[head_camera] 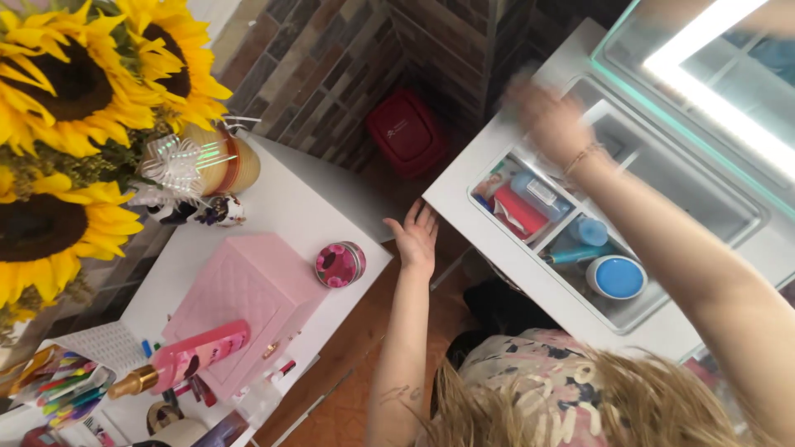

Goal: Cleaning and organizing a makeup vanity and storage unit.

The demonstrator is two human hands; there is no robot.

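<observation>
A: Brick wall behind, two white surfaces below it. Log the hands first.

B: Left hand (416, 236) is spread flat, fingers apart, holding nothing. It sits in the gap between the white side table (290, 194) and the white vanity (464, 178), fingertips near the vanity's corner; touching or just short, I cannot tell.

A: Right hand (551, 120)?

B: Raised over the far edge of the glass-topped tray (530, 244) set into the vanity, a bracelet at the wrist. It is motion-blurred, so I cannot tell whether the fingers are apart or closed, or whether they hold anything.

A: What lies under that hand?

B: Just below the wrist: a clear bottle with a blue cap (538, 192), beside it a red tube (520, 212). Further back along the forearm, a round blue-lidded jar (618, 277). Beyond the hand, a lit mirror (712, 50).

A: Step in hand?

B: Judgement only: a reach at the tray compartments, the left hand steadying the body. Nothing is gripped yet as far as the frame shows. Any pick from there would call for getting fingers past the glass cover and closing on one item without knocking its neighbours.

A: Near the left hand?

B: A small round floral tin (339, 264) and a pink quilted box (240, 302), both apart from it.
</observation>
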